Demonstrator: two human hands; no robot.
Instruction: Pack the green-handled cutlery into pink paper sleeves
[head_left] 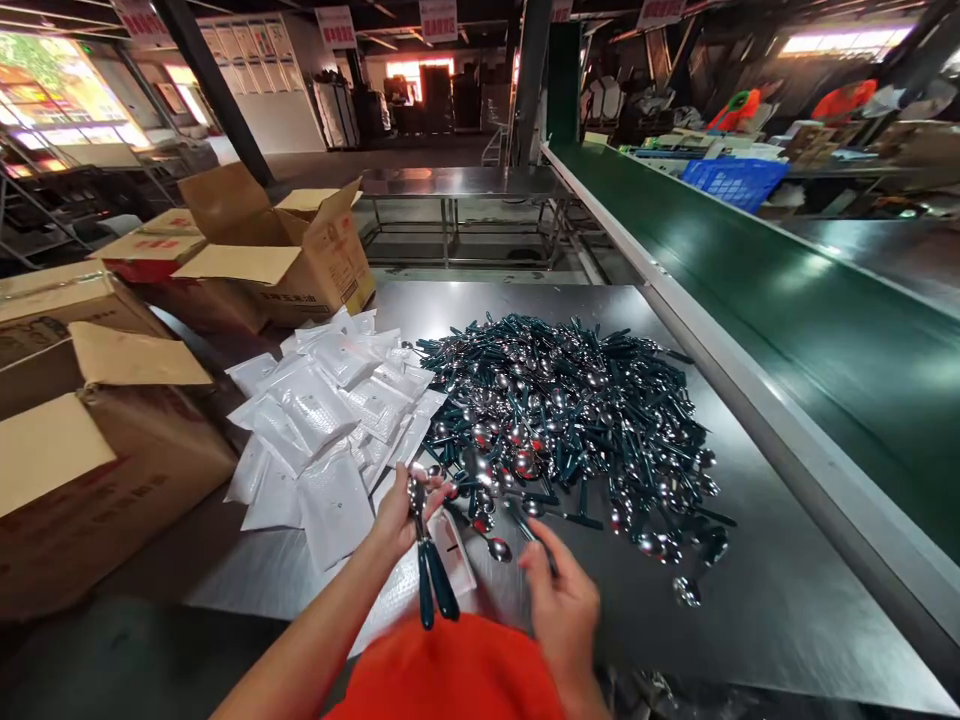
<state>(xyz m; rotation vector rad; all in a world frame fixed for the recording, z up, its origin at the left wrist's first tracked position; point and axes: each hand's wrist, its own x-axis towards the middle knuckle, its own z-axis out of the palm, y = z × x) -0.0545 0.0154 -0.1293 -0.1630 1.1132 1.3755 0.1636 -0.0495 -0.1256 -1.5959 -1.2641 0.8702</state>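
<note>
My left hand (401, 515) holds a few spoons (435, 575) by their metal ends, the dark green handles hanging down toward my body. My right hand (561, 590) is closed around another dark-handled utensil (529, 528), just in front of the pile. A large heap of spoons (555, 400) with dark green handles covers the middle of the metal table (720, 620). Left of it lies a stack of white padded envelopes (322, 400). A flat white packet with a red edge (452, 550) lies partly behind the spoons in my left hand.
Open cardboard boxes (330, 260) stand at the left. A green conveyor belt (750, 260) with a metal rail runs along the right side. Beyond it are a blue crate (735, 182) and people in orange. Another metal table (465, 182) stands ahead.
</note>
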